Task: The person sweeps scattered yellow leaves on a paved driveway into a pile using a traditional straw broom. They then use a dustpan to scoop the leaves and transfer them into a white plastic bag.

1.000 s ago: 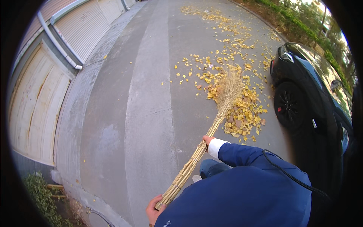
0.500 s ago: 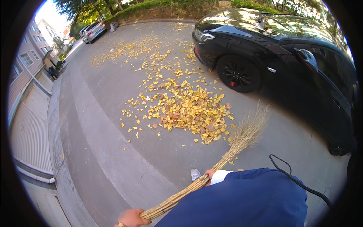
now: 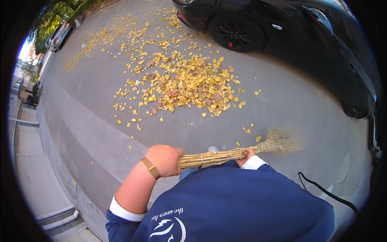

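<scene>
Grey pavement (image 3: 96, 117) outdoors. Left hand (image 3: 163, 160) clenched broom (image 3: 213, 158) at handle end; right hand (image 3: 244, 158) gripped it beside bristles (image 3: 284, 140), near right. Leaf pile (image 3: 193, 85) lay beyond; overly wide swing could scatter it or scrape black car (image 3: 278, 40), far right.

Open pavement (image 3: 177, 133) lies before the hands (image 3: 164, 160) (image 3: 246, 157); a black car (image 3: 294, 48) blocks ahead-right.

broom (image 3: 215, 157): swung right, now nearly crosswise | bristles (image 3: 284, 140): off leaf pile (image 3: 193, 84) | left hand (image 3: 164, 160): farther forward
</scene>
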Demonstrator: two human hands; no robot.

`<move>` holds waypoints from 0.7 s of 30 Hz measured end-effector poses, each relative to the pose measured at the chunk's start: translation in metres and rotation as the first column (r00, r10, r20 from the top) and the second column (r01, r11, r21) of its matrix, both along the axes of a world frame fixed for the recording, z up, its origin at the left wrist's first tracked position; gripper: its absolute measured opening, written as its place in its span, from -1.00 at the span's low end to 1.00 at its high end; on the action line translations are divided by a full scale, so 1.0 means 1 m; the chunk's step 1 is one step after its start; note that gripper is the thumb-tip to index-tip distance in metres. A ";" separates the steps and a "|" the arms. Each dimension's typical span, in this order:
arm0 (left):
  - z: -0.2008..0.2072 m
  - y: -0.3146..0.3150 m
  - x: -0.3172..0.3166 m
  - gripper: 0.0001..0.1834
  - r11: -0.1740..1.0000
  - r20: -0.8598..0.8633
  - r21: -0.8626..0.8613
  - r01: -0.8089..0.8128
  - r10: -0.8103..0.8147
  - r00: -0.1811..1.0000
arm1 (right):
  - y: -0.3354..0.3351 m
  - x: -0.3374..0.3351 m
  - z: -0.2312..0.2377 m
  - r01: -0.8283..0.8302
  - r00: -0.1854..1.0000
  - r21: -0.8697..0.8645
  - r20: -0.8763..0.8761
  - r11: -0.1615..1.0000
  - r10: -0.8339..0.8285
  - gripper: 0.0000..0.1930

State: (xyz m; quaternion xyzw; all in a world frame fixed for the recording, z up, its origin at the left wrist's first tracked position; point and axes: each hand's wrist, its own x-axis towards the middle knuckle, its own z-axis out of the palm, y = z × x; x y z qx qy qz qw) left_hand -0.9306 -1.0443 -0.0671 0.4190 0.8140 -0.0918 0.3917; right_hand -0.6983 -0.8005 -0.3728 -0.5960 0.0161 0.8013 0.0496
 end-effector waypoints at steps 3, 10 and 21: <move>-0.029 0.022 -0.009 -0.76 0.975 -0.079 0.124 0.183 -0.174 0.982 | -0.013 0.009 -0.029 0.118 0.991 -0.024 0.063 0.993 -0.116 -0.60; -0.065 -0.076 -0.075 -0.79 0.921 -0.324 0.249 0.299 -0.211 0.922 | -0.121 -0.103 -0.109 -0.219 0.967 -0.089 0.114 0.972 0.229 -0.64; -0.007 -0.353 -0.133 -0.60 0.892 -0.812 0.098 -0.441 0.328 0.483 | -0.466 -0.550 -0.015 -0.741 0.500 0.423 -0.170 0.521 0.849 -0.72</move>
